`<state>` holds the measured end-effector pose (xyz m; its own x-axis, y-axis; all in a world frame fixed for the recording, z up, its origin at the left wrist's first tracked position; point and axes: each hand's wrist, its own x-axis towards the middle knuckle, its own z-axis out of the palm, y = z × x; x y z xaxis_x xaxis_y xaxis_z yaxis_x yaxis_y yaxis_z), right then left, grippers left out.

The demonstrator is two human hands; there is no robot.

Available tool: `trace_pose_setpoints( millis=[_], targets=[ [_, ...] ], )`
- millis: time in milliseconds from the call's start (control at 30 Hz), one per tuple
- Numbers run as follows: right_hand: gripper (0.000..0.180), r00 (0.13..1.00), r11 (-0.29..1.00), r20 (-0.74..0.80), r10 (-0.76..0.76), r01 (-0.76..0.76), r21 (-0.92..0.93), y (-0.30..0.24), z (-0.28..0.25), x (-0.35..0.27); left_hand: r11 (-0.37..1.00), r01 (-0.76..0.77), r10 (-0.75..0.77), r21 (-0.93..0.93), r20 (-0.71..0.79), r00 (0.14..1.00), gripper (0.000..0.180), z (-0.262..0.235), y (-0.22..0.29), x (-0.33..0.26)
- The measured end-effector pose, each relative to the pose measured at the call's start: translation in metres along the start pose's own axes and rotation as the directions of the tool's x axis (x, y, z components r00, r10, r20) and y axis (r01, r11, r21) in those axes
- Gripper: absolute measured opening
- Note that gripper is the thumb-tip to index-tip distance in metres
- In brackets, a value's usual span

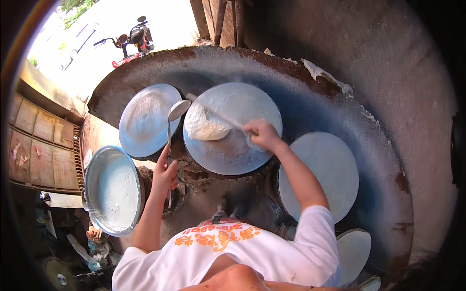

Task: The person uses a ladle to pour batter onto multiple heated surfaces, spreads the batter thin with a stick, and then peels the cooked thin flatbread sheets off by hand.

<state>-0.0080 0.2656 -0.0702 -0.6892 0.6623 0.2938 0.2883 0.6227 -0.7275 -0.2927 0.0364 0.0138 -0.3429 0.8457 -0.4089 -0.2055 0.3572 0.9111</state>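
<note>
My left hand (164, 175) is closed round the long handle of a metal ladle (179, 110). The ladle's bowl is raised at the gap between the left griddle (145, 123) and the middle griddle (228, 157). A thick mound of pale batter (206, 125) lies on the left half of the middle griddle, with a thin whitish film around it. Over that griddle's right side my right hand (263, 135) grips a long thin stick (218, 112), which slants over the batter to a blunt end near the ladle.
A deep round basin (96, 220) of white batter stands at my left. To the right lies another round griddle (320, 177) covered by a pale sheet. Pale flat rounds (354, 254) sit at the lower right. A rough curved counter rim (272, 60) surrounds the griddles; a scooter (137, 39) stands beyond.
</note>
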Motion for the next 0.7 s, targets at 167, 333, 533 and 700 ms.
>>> trace_pose_setpoints(
  millis=[167,333,533,700],
  targets=[
    [0.034,0.980,0.985,0.179,-0.089,0.061,0.159,-0.012,-0.016,-0.016,1.000,0.027,-0.028,-0.008,-0.049,0.998,0.063,-0.023,-0.002,-0.027],
    [0.036,0.927,0.910,0.164,0.337,-0.365,0.196,0.004,-0.035,-0.026,0.990,0.123,-0.122,0.076,-0.014,0.992,0.060,-0.018,-0.020,-0.014],
    [0.037,0.954,0.932,0.231,0.192,-0.251,0.262,-0.029,-0.042,-0.087,0.971,0.218,-0.228,0.095,0.121,0.966,0.064,-0.019,-0.043,-0.072],
    [0.035,0.983,0.979,-0.144,0.110,-0.082,0.189,-0.043,0.013,-0.097,0.977,0.126,-0.153,0.173,0.149,0.977,0.063,-0.012,-0.048,-0.053]
  ],
)
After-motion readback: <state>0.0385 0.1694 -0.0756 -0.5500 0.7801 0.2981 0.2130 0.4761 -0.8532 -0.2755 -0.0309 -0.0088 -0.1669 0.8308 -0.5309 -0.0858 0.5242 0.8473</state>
